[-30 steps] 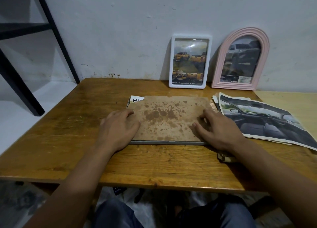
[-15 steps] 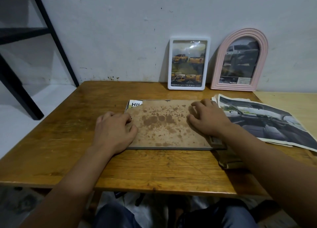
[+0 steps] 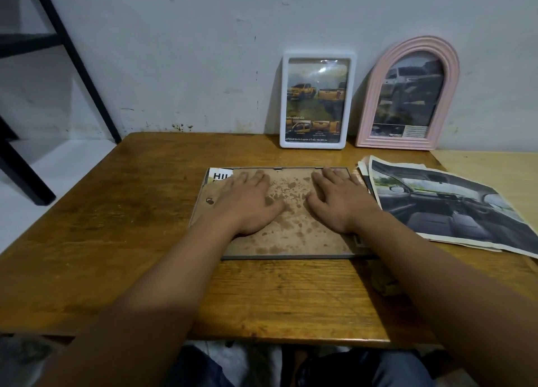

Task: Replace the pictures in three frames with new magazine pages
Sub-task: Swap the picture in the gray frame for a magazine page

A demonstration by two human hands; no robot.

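Both hands (image 3: 250, 203) flat on frame backing (image 3: 294, 229), "HIL" visible

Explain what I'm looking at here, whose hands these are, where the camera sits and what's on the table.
No machine here: a person wears a camera on the head, looking down at their own arms. The left hand and right hand lie flat, fingers straight, pressing the stained brown backing board of a picture frame lying face down on the wooden table. Nothing is gripped. A magazine page corner peeks from under the board. Against the wall lean a white frame and a pink arched frame, both showing trucks. Loose car pages lie to the right.
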